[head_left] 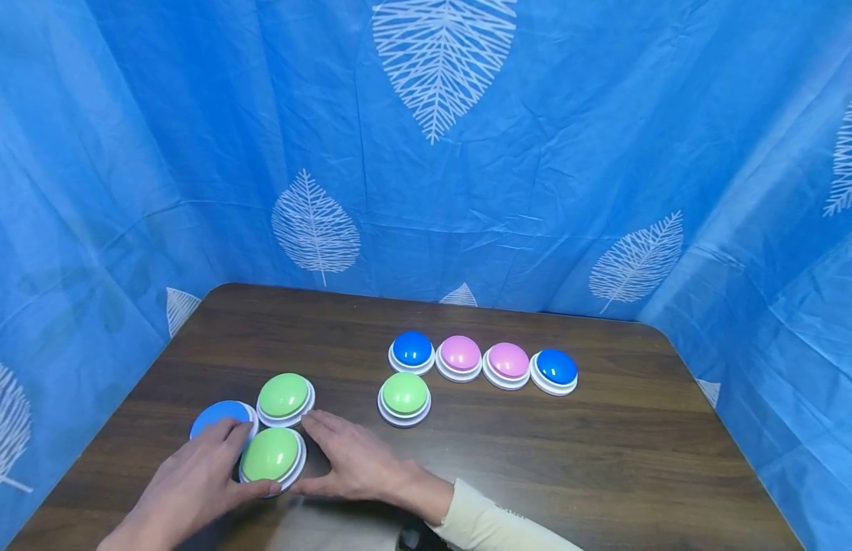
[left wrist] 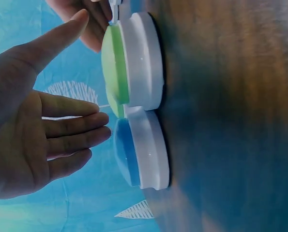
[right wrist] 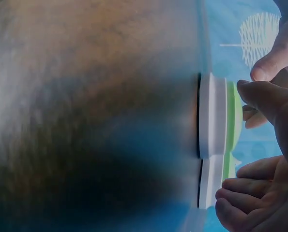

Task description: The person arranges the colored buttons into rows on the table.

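Note:
Three round push buttons on white bases cluster at the left of the table: a near green button [head_left: 269, 454], a green button [head_left: 283, 396] behind it and a blue button [head_left: 219, 417] to its left. My left hand [head_left: 191, 478] hovers at the near green button's left side, fingers over the blue one, thumb at the front rim. In the left wrist view its fingers are straight, apart from the blue dome [left wrist: 126, 152]. On the other side, my right hand [head_left: 360, 459] has its thumb by the near green button and its fingertips beside the rear green one.
Toward the back of the brown table [head_left: 570, 474], a blue button [head_left: 412, 350], two pink buttons [head_left: 460, 354] and another blue button [head_left: 556, 367] form a row. A single green button [head_left: 405, 394] stands before its left end. Blue leaf-patterned curtains [head_left: 481, 191] surround the table.

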Available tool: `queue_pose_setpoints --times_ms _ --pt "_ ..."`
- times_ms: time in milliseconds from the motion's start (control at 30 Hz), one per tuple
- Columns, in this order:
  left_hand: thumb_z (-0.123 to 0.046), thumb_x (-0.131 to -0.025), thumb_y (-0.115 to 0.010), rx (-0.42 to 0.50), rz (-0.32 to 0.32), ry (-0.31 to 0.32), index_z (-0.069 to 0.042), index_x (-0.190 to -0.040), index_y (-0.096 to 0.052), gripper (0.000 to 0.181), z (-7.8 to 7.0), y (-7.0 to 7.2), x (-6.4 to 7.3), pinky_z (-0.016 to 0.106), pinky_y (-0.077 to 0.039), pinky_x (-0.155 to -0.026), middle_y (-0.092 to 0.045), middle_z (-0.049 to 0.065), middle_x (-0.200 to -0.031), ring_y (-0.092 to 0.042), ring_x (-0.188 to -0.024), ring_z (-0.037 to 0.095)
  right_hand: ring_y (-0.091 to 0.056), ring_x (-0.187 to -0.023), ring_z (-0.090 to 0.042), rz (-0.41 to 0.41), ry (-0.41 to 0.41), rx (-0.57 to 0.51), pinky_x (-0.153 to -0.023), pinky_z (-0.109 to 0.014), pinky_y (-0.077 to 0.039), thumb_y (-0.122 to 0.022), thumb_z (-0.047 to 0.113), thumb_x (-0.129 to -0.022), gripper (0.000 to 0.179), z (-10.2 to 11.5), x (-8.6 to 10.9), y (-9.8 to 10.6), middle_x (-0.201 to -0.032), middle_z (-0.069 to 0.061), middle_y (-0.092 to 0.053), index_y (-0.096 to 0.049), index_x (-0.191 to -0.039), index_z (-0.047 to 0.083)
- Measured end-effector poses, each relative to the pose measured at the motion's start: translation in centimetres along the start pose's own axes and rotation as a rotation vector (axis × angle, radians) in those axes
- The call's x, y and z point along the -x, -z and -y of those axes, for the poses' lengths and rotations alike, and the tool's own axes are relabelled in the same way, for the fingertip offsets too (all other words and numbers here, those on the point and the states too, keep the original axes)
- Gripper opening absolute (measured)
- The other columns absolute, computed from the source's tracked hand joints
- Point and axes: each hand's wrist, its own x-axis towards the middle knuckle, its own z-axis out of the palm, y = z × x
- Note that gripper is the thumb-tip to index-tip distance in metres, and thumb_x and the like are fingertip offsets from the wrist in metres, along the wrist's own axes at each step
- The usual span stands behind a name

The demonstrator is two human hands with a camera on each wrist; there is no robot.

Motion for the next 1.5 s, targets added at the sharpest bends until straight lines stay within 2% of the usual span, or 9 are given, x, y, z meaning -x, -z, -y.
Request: queue_pose_setpoints --times_ms 167,400,600,867,1100,1300,1500 --pt "-0.068 -0.064 -0.080 0.006 0.029 0.022 0.003 -0.124 -0.060 0.095 0.2 -0.6 0.3 0.050 -0.053 -0.072 -0.059 0.011 -0.109 -0.059 -0.096 0.027 -0.046 -0.130 -0.006 -0.008 0.020 -0.029 -0.103 -0.021 -0.040 -0.071 0.056 -0.086 0.085 0.4 -0.2 -0.6 -0.145 -0.002 -0.049 -0.039 -0.150 0.010" --pt "-0.067 -0.064 -0.080 0.003 0.134 0.076 0.004 -0.127 -0.058 0.097 0.1 -1.3 0.2 0.055 -0.053 -0.078 -0.058 0.012 -0.110 -0.058 -0.098 0.028 -0.052 -0.122 -0.005 0.001 0.007 0.016 -0.097 -0.020 -0.044 -0.073 0.056 -0.084 0.078 0.9 -0.3 -1.1 -0.137 0.001 -0.054 -0.047 -0.143 0.012" --pt "-0.066 -0.066 -0.080 -0.004 0.133 0.084 0.004 -0.128 -0.057 0.096 0.1 -1.9 0.3 0.056 -0.052 -0.078 -0.059 0.013 -0.112 -0.058 -0.101 0.030 -0.054 -0.119 -0.005 -0.004 -0.004 0.023 -0.094 -0.020 -0.046 -0.074 0.056 -0.083 0.075 1.1 -0.4 -1.3 -0.134 0.002 -0.056 -0.050 -0.141 0.013" --pt "-0.065 -0.068 -0.079 0.015 0.134 0.142 0.007 -0.126 -0.056 0.095 0.4 -2.3 0.7 0.056 -0.053 -0.074 -0.059 0.016 -0.109 -0.061 -0.096 0.029 -0.053 -0.119 -0.003 -0.002 -0.019 -0.033 -0.092 -0.019 -0.046 -0.074 0.054 -0.084 0.075 1.0 -0.8 -1.7 -0.134 0.004 -0.056 -0.047 -0.143 0.016" --pt "-0.068 -0.069 -0.077 0.032 0.172 0.197 0.008 -0.129 -0.054 0.099 0.9 -2.9 0.7 0.058 -0.051 -0.076 -0.059 0.016 -0.109 -0.061 -0.099 0.032 -0.053 -0.119 -0.004 -0.005 -0.053 -0.043 -0.092 -0.022 -0.047 -0.074 0.054 -0.084 0.077 1.1 -1.1 -1.8 -0.134 0.004 -0.056 -0.045 -0.145 0.016" --pt "-0.066 -0.070 -0.077 0.055 0.174 0.231 0.005 -0.127 -0.057 0.093 1.1 -3.2 0.5 0.062 -0.050 -0.075 -0.060 0.018 -0.110 -0.060 -0.102 0.038 -0.055 -0.116 -0.004 -0.019 -0.087 -0.028 -0.090 -0.021 -0.048 -0.074 0.053 -0.085 0.071 1.6 -1.4 -1.8 -0.130 0.005 -0.058 -0.050 -0.140 0.015" --pt "-0.063 -0.073 -0.078 0.052 0.159 0.234 0.003 -0.123 -0.060 0.085 1.2 -3.3 0.5 0.062 -0.051 -0.076 -0.062 0.019 -0.110 -0.061 -0.102 0.037 -0.057 -0.112 -0.003 -0.029 -0.095 -0.015 -0.089 -0.019 -0.048 -0.075 0.051 -0.085 0.064 1.8 -1.4 -2.0 -0.125 0.006 -0.061 -0.054 -0.135 0.016"
